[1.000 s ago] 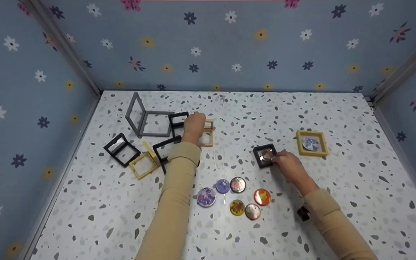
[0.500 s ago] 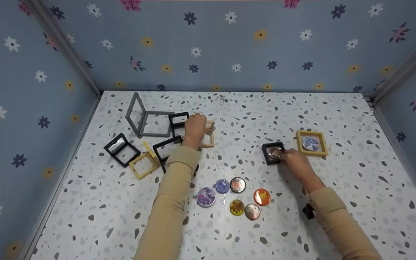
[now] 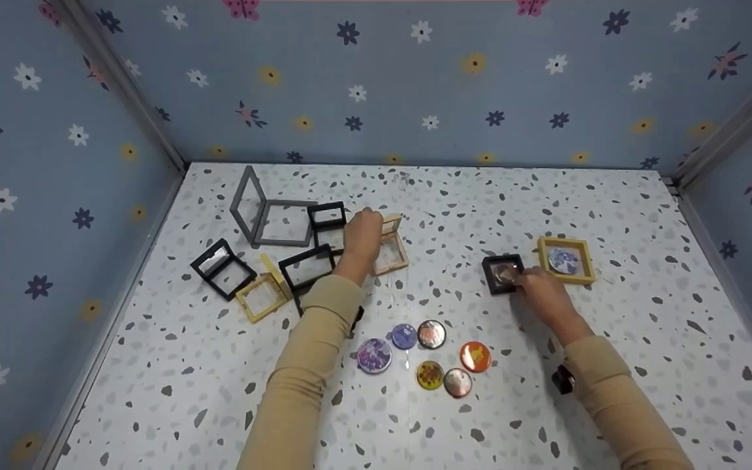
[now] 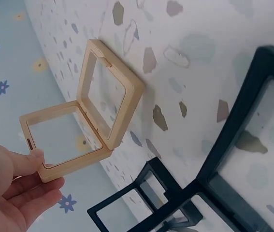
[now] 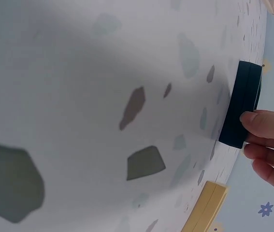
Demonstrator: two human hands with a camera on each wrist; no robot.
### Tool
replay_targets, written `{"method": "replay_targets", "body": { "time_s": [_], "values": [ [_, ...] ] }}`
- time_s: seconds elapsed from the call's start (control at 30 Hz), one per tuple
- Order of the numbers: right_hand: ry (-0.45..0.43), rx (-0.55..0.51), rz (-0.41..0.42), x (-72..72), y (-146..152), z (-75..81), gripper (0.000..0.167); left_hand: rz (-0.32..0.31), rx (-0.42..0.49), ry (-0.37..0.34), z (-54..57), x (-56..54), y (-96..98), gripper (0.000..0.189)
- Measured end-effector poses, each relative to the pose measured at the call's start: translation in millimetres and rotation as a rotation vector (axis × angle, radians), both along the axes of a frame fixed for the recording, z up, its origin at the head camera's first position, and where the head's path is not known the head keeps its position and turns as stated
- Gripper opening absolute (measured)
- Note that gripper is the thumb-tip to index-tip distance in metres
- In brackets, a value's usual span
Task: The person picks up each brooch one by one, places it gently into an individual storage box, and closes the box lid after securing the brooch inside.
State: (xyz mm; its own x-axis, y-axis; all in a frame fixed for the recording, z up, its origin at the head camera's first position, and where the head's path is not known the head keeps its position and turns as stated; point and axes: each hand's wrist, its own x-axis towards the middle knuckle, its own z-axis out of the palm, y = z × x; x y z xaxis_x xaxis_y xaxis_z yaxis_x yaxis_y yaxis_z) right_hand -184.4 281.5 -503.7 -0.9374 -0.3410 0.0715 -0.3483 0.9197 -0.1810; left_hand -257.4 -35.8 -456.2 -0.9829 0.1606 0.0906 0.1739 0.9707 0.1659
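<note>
Toward the table's (image 3: pixel 611 215) right edge I saw a yellow frame (image 3: pixel 566 279) and a black frame (image 5: pixel 236 104) filled, the right hand (image 3: pixel 546 297) pinching the second. The left hand (image 3: pixel 361 245) pinched an empty tan frame (image 4: pixel 76 163); five open frames (image 3: pixel 282 243) and six loose badges (image 3: pixel 475 357) waited.

Blue flower-patterned walls (image 3: pixel 389 65) with grey corner strips (image 3: pixel 129 85) border a white, speckled surface (image 3: pixel 448 274) on three sides.
</note>
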Motion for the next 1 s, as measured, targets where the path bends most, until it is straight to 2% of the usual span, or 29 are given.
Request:
{"method": "replay_targets", "body": {
  "time_s": [0.23, 0.4, 0.6, 0.87, 1.0],
  "values": [
    [0.043, 0.019, 0.021, -5.1, 4, -0.8, 0.01, -0.007, 0.06, 0.037, -3.0, 13.6, -0.4, 0.018],
    [-0.02, 0.02, -0.051, -5.9, 4, 0.7, 0.011, -0.001, 0.106, 0.033, -5.7, 22.2, 0.8, 0.018],
    [-0.07, -0.025, -0.107, -7.8, 4, -0.2, 0.012, -0.026, 0.14, 0.067, -9.9, 32.4, 2.2, 0.012],
    [-0.032, -0.001, -0.098, -10.7, 4, -1.3, 0.009, -0.026, 0.184, 0.069, -14.7, 43.4, 1.0, 0.011],
    [-0.042, 0.023, -0.114, -12.6, 4, -2.0, 0.01, -0.03, 0.208, 0.071, -15.5, 49.4, 2.3, 0.012]
  ]
}}
